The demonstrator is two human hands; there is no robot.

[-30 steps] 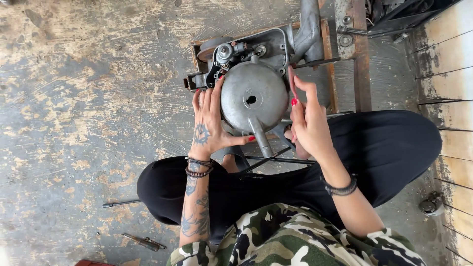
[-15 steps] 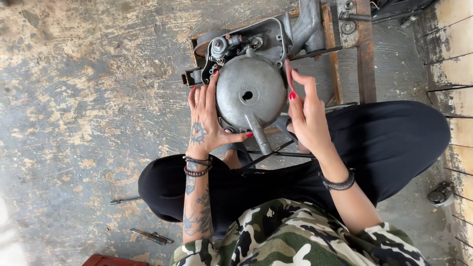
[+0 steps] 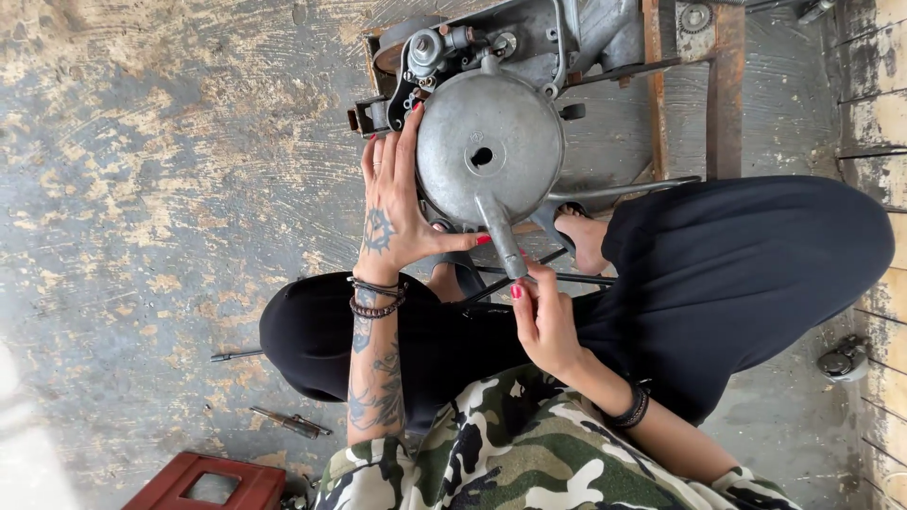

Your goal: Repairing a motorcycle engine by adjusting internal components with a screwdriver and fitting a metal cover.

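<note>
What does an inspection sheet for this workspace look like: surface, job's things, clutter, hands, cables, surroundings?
Surface: worn concrete floor, patchy paint.
Job's things: round grey metal cover with a centre hole and a spout, against an engine on a rusty frame.
Clutter: screwdriver, thin rod, red box, round metal part.
Hands: left hand flat on the cover's edge; right hand at the spout's tip.
Cables: thin black rods across the lap; type unclear.
Surroundings: plank wall.

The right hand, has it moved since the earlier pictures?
Yes. The right hand earlier rested on the side of the round metal cover; now it is lower, at the tip of the cover's spout, nearer the person's body.
</note>
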